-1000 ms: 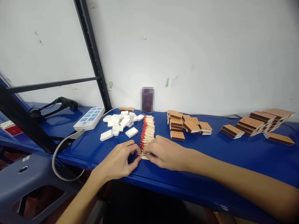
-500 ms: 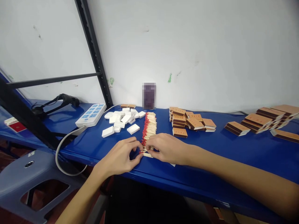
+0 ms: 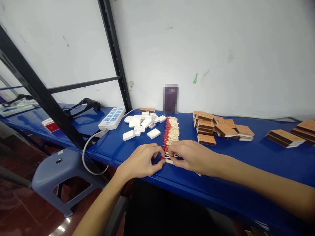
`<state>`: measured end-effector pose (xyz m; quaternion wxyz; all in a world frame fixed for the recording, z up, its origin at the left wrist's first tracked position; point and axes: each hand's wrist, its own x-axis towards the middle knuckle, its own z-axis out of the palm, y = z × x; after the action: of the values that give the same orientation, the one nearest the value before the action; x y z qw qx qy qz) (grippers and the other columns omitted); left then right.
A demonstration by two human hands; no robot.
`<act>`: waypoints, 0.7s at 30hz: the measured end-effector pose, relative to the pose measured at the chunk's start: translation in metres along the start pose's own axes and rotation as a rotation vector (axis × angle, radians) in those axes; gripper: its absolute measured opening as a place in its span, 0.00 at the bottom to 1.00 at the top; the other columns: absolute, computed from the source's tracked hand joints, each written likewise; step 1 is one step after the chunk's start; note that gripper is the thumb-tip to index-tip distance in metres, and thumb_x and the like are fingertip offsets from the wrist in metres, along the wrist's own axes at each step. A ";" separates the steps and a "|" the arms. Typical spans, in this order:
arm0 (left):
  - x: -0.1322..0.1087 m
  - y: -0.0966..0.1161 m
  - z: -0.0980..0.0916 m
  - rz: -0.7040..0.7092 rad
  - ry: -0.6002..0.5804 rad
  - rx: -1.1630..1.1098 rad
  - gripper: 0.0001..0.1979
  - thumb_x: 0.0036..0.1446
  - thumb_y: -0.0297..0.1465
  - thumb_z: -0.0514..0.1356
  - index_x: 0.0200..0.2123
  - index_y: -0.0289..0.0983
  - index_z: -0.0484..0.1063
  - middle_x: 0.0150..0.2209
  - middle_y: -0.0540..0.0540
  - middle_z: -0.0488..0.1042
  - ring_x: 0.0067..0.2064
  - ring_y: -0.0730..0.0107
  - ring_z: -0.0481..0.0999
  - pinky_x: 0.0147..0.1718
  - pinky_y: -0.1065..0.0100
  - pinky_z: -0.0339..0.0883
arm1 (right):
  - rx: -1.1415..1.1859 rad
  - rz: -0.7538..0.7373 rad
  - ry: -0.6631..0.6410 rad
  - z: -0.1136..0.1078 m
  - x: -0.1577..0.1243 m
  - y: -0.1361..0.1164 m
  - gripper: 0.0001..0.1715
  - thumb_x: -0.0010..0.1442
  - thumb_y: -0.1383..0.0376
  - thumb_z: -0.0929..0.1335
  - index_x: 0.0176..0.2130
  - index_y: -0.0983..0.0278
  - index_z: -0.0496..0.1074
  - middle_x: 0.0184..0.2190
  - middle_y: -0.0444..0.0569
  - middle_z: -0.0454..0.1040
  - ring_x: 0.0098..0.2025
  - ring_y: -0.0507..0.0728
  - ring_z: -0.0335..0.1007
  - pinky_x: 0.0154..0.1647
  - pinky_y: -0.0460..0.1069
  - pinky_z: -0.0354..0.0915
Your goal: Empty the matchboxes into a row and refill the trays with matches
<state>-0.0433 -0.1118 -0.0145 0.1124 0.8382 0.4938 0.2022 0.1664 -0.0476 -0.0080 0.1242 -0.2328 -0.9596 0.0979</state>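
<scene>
A long row of red-headed matches [image 3: 172, 131] runs from near the wall toward the front edge of the blue table. At its near end, my left hand [image 3: 145, 160] has thumb and index finger curled at the red heads of a few matches. Opposite it, my right hand [image 3: 190, 156] pinches the pale ends of matches, its fingers hiding part of them. A white piece peeks out under my right hand. White box trays [image 3: 154, 133] lie in a loose heap left of the row. Brown matchboxes [image 3: 206, 139] are piled to its right.
More matchboxes [image 3: 285, 137] stand at the far right. A white power strip [image 3: 112, 118] with its cable lies left, beside a black metal rack post [image 3: 115, 55]. A dark upright object [image 3: 170, 99] leans on the wall. A grey-blue stool [image 3: 59, 173] stands below left.
The camera view has turned left, so the scene sits farther right and more of the stool shows. Both hands stay at the near end of the match row, with little change in pose.
</scene>
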 end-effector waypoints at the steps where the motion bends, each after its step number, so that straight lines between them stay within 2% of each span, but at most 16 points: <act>1: 0.000 0.000 0.000 0.002 -0.001 -0.002 0.04 0.60 0.32 0.59 0.36 0.39 0.72 0.30 0.53 0.67 0.31 0.73 0.67 0.34 0.69 0.59 | -0.002 -0.004 0.011 0.000 -0.001 0.000 0.06 0.60 0.70 0.64 0.31 0.64 0.70 0.31 0.46 0.74 0.32 0.54 0.68 0.33 0.48 0.56; 8: 0.000 -0.001 -0.002 0.019 -0.022 -0.031 0.03 0.59 0.32 0.59 0.35 0.39 0.72 0.30 0.53 0.67 0.31 0.73 0.66 0.33 0.69 0.58 | 0.029 0.087 0.046 -0.009 -0.009 0.001 0.04 0.55 0.69 0.66 0.28 0.63 0.69 0.27 0.43 0.73 0.30 0.52 0.64 0.31 0.47 0.53; 11: 0.000 -0.001 -0.003 0.025 -0.026 -0.045 0.03 0.59 0.31 0.59 0.35 0.39 0.72 0.30 0.53 0.67 0.31 0.74 0.66 0.33 0.69 0.58 | 0.034 0.118 0.000 -0.013 -0.008 -0.001 0.03 0.52 0.69 0.67 0.27 0.63 0.70 0.27 0.43 0.75 0.30 0.51 0.65 0.32 0.46 0.54; 15: -0.002 -0.001 -0.003 0.022 -0.027 -0.057 0.03 0.58 0.30 0.58 0.34 0.39 0.72 0.30 0.53 0.67 0.31 0.74 0.66 0.33 0.70 0.58 | 0.028 0.086 -0.048 -0.017 -0.004 -0.007 0.07 0.51 0.72 0.66 0.23 0.64 0.69 0.22 0.41 0.74 0.25 0.49 0.61 0.36 0.47 0.55; 17: -0.004 -0.002 -0.003 0.017 -0.012 -0.065 0.01 0.56 0.29 0.59 0.34 0.38 0.70 0.30 0.53 0.66 0.30 0.74 0.65 0.32 0.70 0.59 | 0.047 0.100 -0.063 -0.019 -0.002 -0.010 0.07 0.50 0.72 0.66 0.23 0.64 0.70 0.20 0.40 0.73 0.23 0.48 0.60 0.33 0.46 0.55; 21: -0.007 -0.002 -0.004 0.000 0.019 -0.096 0.06 0.52 0.26 0.59 0.35 0.39 0.66 0.31 0.54 0.65 0.31 0.75 0.64 0.33 0.71 0.59 | 0.105 0.152 -0.111 -0.021 0.001 -0.014 0.06 0.51 0.69 0.67 0.25 0.63 0.73 0.22 0.42 0.74 0.24 0.49 0.63 0.28 0.45 0.53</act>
<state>-0.0492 -0.1168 -0.0132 0.1479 0.8299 0.4845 0.2337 0.1656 -0.0569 0.0157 0.0753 -0.2925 -0.9380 0.1700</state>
